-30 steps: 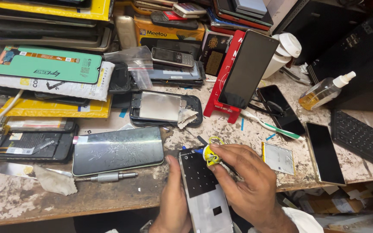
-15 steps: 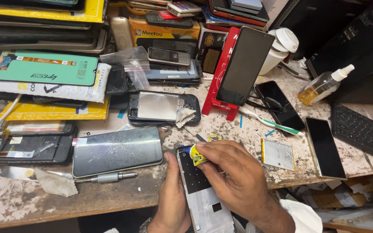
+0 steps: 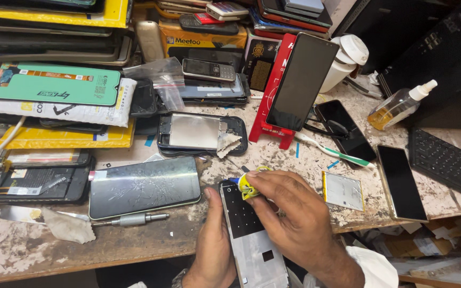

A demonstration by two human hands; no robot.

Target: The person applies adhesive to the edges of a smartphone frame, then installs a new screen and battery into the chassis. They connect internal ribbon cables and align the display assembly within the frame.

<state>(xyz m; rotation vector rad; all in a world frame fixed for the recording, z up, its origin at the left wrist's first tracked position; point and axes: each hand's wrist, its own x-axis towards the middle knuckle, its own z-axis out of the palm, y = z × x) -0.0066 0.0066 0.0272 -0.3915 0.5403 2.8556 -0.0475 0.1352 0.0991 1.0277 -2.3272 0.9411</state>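
Both hands come up from the bottom edge, close together. The left hand (image 3: 213, 242) lies palm down, its thumb stretched upward and pressed along the side of what it steadies; its other fingers are hidden beneath. The right hand (image 3: 292, 213) reaches in from the right over it, back of the hand upward, wrist bent, a white cuff at the forearm. Its thumb and fingers (image 3: 260, 184) pinch together at the tips.

hands (image 3: 294, 224): 2 | toothbrush (image 3: 329, 150): 1 | spray bottle (image 3: 399, 105): 1 | keyboard (image 3: 446, 160): 1 | phones: perhaps 10
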